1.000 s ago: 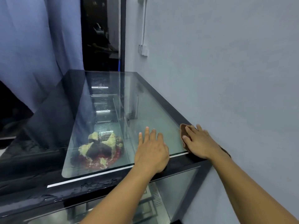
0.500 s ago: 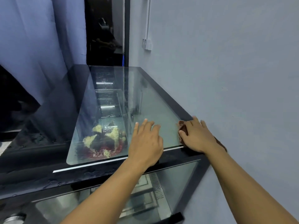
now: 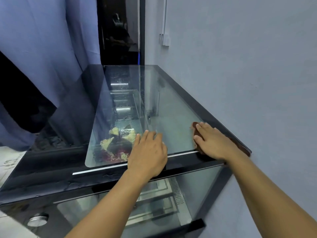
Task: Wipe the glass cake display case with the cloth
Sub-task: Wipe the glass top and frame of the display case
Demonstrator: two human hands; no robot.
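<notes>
The glass cake display case point(image 3: 171, 107) stands against the wall, with a black frame and a clear top pane. A dark brown cloth point(image 3: 195, 127) lies at the near right corner of the top, mostly hidden under my right hand point(image 3: 211, 142), which presses flat on it with straight fingers. My left hand point(image 3: 148, 154) rests flat on the glass near the front edge, fingers spread. Through the pane shows a cake point(image 3: 114, 146) with yellow and red topping.
A grey wall point(image 3: 248, 74) runs close along the case's right side, with a white socket point(image 3: 164, 39) on it. Blue curtains point(image 3: 42, 54) hang at the left. A dark doorway point(image 3: 120, 31) lies behind the case. Shelves show through the front glass point(image 3: 154, 203).
My right hand with the cloth has shifted slightly along the near right corner of the top. My left hand has stayed flat on the glass. The camera has moved back a little.
</notes>
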